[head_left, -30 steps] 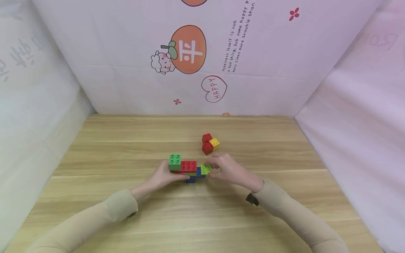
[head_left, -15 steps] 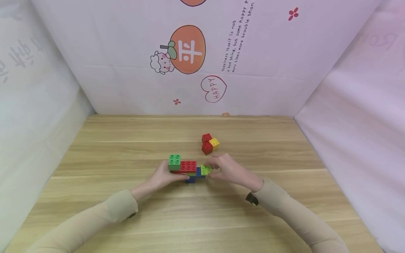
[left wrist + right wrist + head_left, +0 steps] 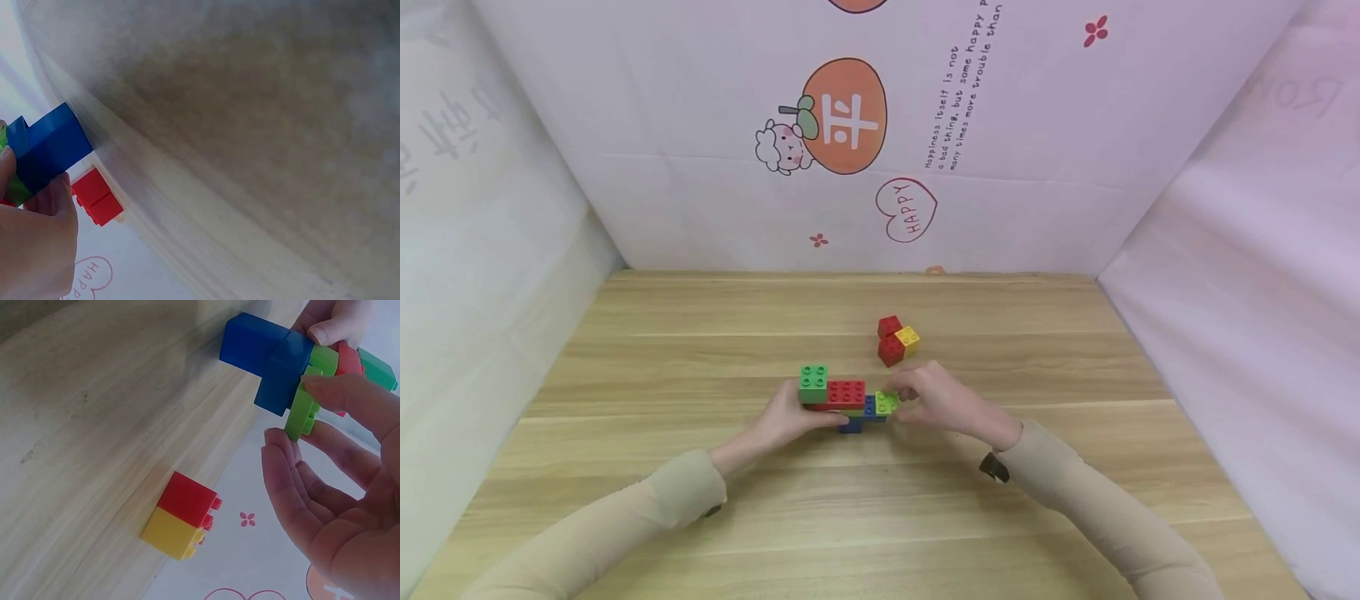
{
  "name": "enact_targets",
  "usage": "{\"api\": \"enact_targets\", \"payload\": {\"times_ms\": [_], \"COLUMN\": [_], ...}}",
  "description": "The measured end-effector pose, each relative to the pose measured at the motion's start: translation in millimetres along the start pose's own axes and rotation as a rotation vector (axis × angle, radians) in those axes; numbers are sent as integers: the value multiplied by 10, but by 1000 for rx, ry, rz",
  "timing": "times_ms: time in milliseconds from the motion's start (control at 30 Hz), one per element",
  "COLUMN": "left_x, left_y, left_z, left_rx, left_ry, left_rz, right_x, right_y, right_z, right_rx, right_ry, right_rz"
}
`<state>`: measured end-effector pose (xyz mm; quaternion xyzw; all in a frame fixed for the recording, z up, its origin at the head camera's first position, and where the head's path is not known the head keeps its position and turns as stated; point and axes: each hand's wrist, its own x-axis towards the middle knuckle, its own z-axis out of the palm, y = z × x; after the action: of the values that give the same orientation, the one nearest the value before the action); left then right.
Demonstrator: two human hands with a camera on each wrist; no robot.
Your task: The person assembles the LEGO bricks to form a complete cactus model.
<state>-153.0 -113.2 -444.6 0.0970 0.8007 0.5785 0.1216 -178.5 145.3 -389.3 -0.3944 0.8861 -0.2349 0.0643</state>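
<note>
A stack of toy building bricks is held between both hands over the wooden table. It has a green brick (image 3: 813,383) at the upper left, a long red brick (image 3: 847,392) beside it, and blue bricks (image 3: 257,344) at the bottom. My left hand (image 3: 786,414) grips the stack from the left, thumb along its near side. On the stack's right end sits a thin lime-green brick (image 3: 301,407), pinched by my right hand (image 3: 946,402) between thumb and fingers. In the right wrist view this lime-green brick lies against the side of a blue one, studs outward.
Just behind the hands, two red bricks (image 3: 891,350) and a yellow brick (image 3: 908,337) stand together on the wooden table (image 3: 700,317). A printed white sheet (image 3: 715,208) rises at the table's back edge, with white sheets on both sides.
</note>
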Motion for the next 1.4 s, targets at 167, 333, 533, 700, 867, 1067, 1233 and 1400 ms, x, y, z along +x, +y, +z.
{"api": "enact_targets", "payload": {"times_ms": [167,333,533,700,867,1067,1233,1400], "left_x": [1,8,18,20,26,23,26,26], "left_y": [-16,-24,-36,-34,-41,-29,-29,-26], "left_z": [2,3,-2,-9,-8,-13,-17,-19], "left_rx": [6,18,18,14,5,-7,-18,-27], "left_ry": [4,3,-13,-11,-16,-29,-35,-39], "left_rz": [-8,12,36,20,32,47,47,40], "right_x": [25,41,45,27,-3,-29,-47,-40], "right_y": [0,10,4,11,21,24,41,81], "right_z": [-19,-22,-17,2,16,10,-21,-61], "right_rx": [14,15,15,14,13,26,47,32], "right_ry": [-35,-45,-32,-30,-6,15,59,113], "right_rz": [-1,-16,0,16,-9,-15,-4,14]}}
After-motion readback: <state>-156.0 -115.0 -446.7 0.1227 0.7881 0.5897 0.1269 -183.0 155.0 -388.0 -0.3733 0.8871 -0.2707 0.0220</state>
